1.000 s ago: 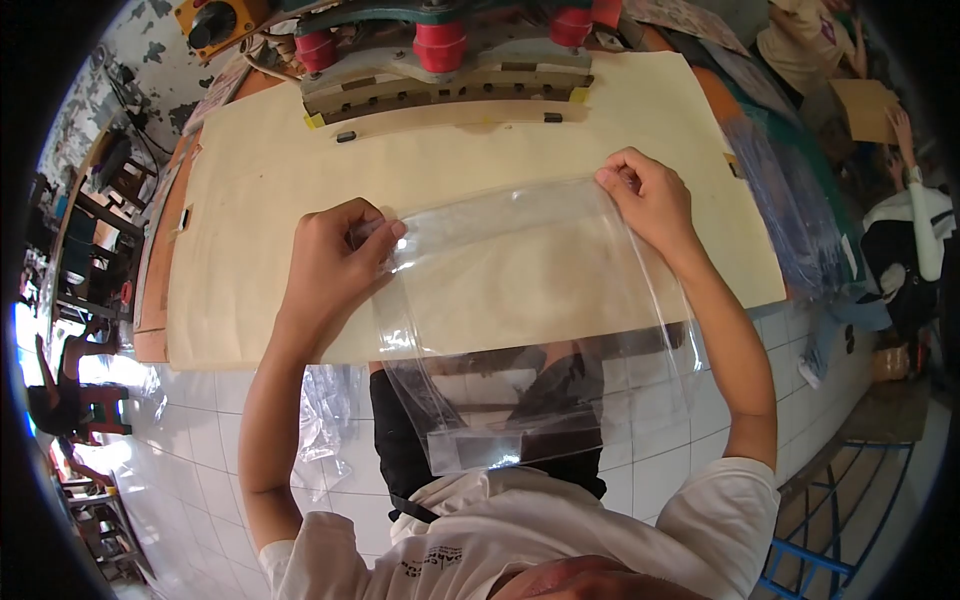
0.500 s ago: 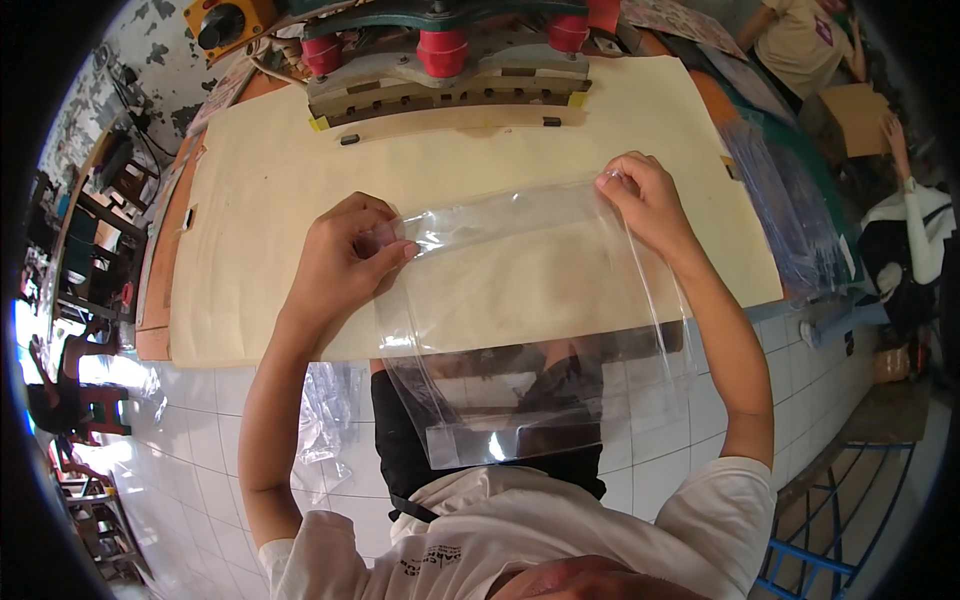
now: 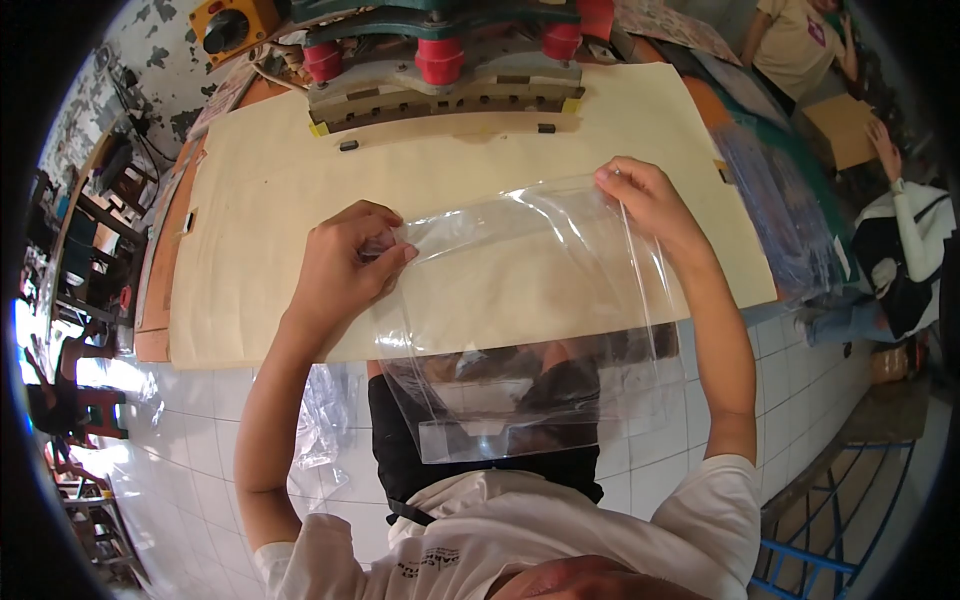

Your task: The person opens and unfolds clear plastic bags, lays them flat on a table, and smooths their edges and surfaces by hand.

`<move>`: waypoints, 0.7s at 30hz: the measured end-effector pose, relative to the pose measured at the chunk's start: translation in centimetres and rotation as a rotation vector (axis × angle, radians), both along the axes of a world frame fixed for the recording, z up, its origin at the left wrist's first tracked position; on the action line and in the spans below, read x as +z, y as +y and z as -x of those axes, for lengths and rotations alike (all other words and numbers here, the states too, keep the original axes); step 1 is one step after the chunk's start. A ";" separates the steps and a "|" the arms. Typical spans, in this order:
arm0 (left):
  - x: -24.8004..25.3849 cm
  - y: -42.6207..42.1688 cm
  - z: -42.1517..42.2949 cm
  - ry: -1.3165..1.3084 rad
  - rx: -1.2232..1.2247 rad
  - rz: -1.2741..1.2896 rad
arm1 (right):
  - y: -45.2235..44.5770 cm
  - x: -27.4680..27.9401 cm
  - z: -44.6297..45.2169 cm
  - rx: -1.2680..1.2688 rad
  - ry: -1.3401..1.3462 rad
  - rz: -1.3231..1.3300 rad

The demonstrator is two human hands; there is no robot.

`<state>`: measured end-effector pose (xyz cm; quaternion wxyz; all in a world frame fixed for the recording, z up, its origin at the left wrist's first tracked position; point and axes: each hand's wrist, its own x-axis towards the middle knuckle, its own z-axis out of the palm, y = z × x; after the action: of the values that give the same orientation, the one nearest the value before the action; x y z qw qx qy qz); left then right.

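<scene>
A clear plastic bag (image 3: 520, 270) hangs between my two hands, its lower part reaching over the table's front edge above my lap. My left hand (image 3: 355, 260) pinches its upper left corner between thumb and fingers. At the upper right corner my right hand (image 3: 640, 195) is closed on the film, thumb against fingertips. The bag's upper edge is stretched between them, and light glints along its folds. Beneath it lies a cream-coloured sheet (image 3: 260, 210) covering the tabletop.
A press with red cylinders (image 3: 440, 62) stands at the table's back, two small dark blocks before it. Stacked clear plastic (image 3: 775, 210) lies at the right edge. Another person's hand (image 3: 884, 145) touches a cardboard box (image 3: 842, 130). Crumpled plastic (image 3: 322, 420) is on the floor.
The bag's film has shifted and creased differently, its upper edge bowing a little. My hands keep their grip, almost in place. At the right, the other person and the box have moved slightly.
</scene>
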<state>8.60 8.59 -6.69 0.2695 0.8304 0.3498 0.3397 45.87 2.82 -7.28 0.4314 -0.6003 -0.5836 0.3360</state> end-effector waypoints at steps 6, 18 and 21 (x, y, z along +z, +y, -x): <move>0.0 0.0 0.1 0.003 0.000 -0.011 | -0.2 2.5 -0.8 0.105 0.163 0.261; 0.4 1.0 1.5 -0.254 -0.052 0.438 | -0.9 3.5 -1.4 0.296 0.144 -0.239; 0.4 1.5 2.2 -0.280 -0.119 0.484 | -1.2 3.6 -1.5 0.299 0.151 -0.282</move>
<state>6.40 10.06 -6.26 0.5248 0.7061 0.3310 0.3412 47.35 1.66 -3.65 0.4991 -0.4137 -0.6734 0.3554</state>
